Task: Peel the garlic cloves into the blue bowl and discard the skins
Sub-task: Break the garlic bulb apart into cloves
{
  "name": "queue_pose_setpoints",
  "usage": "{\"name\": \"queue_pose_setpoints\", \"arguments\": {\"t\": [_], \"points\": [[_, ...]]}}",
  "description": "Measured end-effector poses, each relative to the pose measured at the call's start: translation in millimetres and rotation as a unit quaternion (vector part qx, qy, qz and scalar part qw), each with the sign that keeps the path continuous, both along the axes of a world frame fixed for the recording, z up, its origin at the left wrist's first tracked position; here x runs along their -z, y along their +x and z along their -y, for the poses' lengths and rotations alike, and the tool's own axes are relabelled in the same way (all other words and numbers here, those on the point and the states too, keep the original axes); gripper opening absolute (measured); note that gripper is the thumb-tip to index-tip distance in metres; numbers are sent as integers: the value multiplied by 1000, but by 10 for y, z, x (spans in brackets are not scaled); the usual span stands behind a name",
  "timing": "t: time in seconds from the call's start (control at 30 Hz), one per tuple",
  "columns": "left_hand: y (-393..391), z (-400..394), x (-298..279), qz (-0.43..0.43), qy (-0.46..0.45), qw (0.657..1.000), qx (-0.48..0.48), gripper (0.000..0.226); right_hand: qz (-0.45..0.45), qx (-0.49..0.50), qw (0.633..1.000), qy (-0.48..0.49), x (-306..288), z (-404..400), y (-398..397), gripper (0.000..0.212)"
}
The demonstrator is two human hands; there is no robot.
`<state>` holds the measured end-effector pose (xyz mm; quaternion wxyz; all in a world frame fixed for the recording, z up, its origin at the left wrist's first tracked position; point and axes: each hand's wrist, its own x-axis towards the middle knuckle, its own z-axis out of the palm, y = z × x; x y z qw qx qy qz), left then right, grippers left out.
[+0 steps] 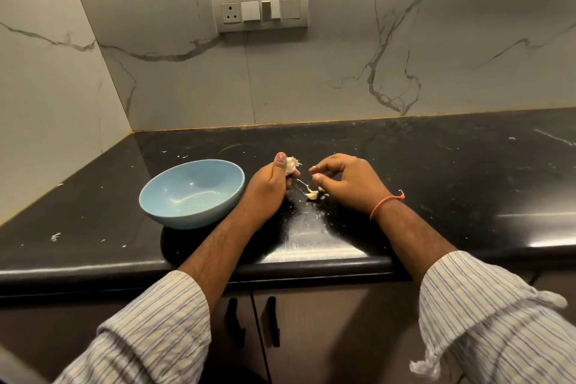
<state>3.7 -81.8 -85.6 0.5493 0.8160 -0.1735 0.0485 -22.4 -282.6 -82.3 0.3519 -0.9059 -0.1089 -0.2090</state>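
Observation:
A light blue bowl (pixel 191 193) stands on the black counter, left of my hands, and looks empty. My left hand (pixel 269 184) is closed around a piece of a garlic bulb (pixel 291 164), thumb up beside it. My right hand (pixel 346 182) hovers just to the right with fingertips pinched together; whether they pinch a scrap of skin I cannot tell. A thin strand of skin (pixel 301 185) hangs from the bulb down to a loose garlic clove (pixel 311 195) lying on the counter between my hands.
The black counter (pixel 436 184) carries small white flecks of skin (pixel 55 237) here and there. A marble wall with a switch panel (pixel 259 12) rises behind. The counter's front edge runs under my forearms, with cabinet doors below.

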Motion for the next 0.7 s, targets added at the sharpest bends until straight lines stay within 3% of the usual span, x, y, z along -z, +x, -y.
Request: {"name": "queue_pose_setpoints", "arguments": {"t": [0.2, 0.4, 0.7], "points": [[-20, -2, 7, -1, -18, 1000, 9, 62, 110, 30, 993, 15, 25, -56, -17, 14], [-4, 10, -4, 7, -6, 1000, -2, 60, 97, -59, 993, 28, 26, -238, -68, 35], [-100, 75, -41, 81, 101, 990, -50, 63, 111, -69, 987, 89, 7, -217, -78, 31]]}}
